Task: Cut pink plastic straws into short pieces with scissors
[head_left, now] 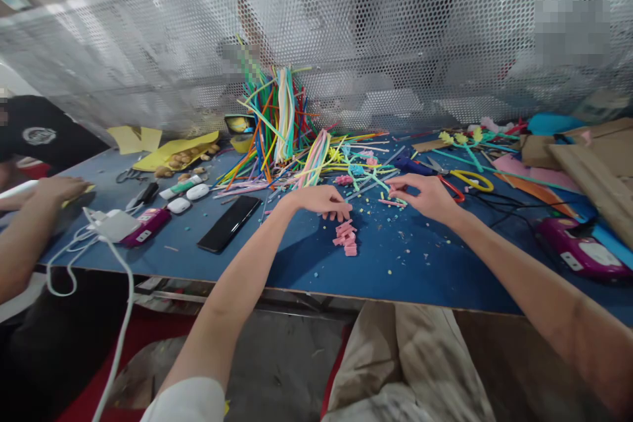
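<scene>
My left hand [327, 202] hovers at the upper edge of a small pile of short pink fuzzy pieces [345, 237], which look like cut pipe cleaner. Its fingers are bent downward and slightly apart, with nothing visible in them. To the right, my right hand [426, 195] pinches a small pink pipe cleaner piece [394, 189] between thumb and fingertips, partly hidden by the fingers. Between the hands and farther back lie a pink bundle [343, 180], a blue fuzzy flower [356, 170] and a yellow fuzzy flower [335, 154] among green stems.
Bundled pipe cleaners [284, 112] stand against the perforated metal screen [376, 33]. A black phone [230, 223] lies left; yellow-and-red-handled scissors [469, 180] lie right. Purple devices [576, 247] and white cables [129, 283] rest near the sides. A co-worker's arm [34, 224] reaches in at left.
</scene>
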Motion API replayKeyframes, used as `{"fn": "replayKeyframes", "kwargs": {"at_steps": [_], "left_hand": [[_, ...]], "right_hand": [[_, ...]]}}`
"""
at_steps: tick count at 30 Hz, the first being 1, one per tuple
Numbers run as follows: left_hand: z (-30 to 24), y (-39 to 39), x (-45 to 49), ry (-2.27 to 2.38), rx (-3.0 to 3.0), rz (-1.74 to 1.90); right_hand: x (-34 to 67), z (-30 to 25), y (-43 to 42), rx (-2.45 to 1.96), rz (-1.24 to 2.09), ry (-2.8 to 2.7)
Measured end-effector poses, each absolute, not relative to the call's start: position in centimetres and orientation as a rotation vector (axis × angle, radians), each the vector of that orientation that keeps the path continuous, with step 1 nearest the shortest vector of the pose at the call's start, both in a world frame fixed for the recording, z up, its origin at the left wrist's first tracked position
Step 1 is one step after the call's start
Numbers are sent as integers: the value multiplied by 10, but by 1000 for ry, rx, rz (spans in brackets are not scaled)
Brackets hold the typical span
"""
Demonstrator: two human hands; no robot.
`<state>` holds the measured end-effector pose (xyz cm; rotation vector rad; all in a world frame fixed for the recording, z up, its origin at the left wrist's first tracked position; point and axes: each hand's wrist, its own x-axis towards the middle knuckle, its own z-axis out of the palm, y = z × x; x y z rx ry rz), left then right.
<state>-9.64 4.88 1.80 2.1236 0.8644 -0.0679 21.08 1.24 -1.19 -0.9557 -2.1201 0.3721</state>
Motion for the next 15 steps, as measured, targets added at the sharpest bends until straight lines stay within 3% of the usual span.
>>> {"fn": "replayKeyframes", "kwargs": {"at_steps": [15], "left_hand": [[19, 44, -86, 840, 2308, -91]], "right_hand": [[212, -18, 17, -828, 343, -2132]]}}
